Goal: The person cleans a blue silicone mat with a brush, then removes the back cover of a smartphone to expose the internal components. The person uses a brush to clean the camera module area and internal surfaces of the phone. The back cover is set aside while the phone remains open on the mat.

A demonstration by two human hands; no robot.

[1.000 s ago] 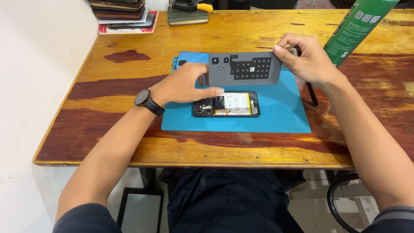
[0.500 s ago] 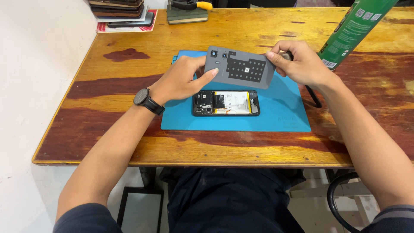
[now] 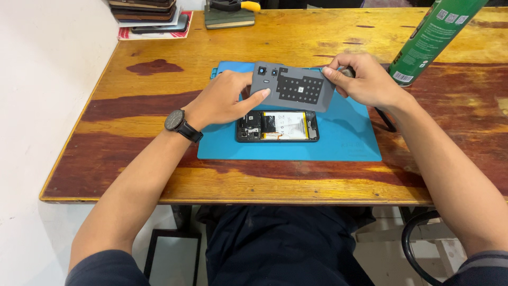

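Observation:
A grey phone back cover (image 3: pixel 293 86), inner side up with a black patterned patch, is held above a blue work mat (image 3: pixel 344 139). My left hand (image 3: pixel 225 98) grips its left end and my right hand (image 3: pixel 365 79) pinches its right end. Below the cover, an opened black phone (image 3: pixel 278 126) lies on the mat with its battery and inner parts showing. A black watch sits on my left wrist.
A green spray can (image 3: pixel 431 37) stands at the right back of the wooden table (image 3: pixel 159 175). A thin black tool (image 3: pixel 384 119) lies by the mat's right edge. A stack of phones and books (image 3: pixel 151 16) and a dark notebook (image 3: pixel 228 17) rest at the back.
The back cover has been lifted off the mat and tilted, now held higher over the opened phone by both hands. The phone has not moved.

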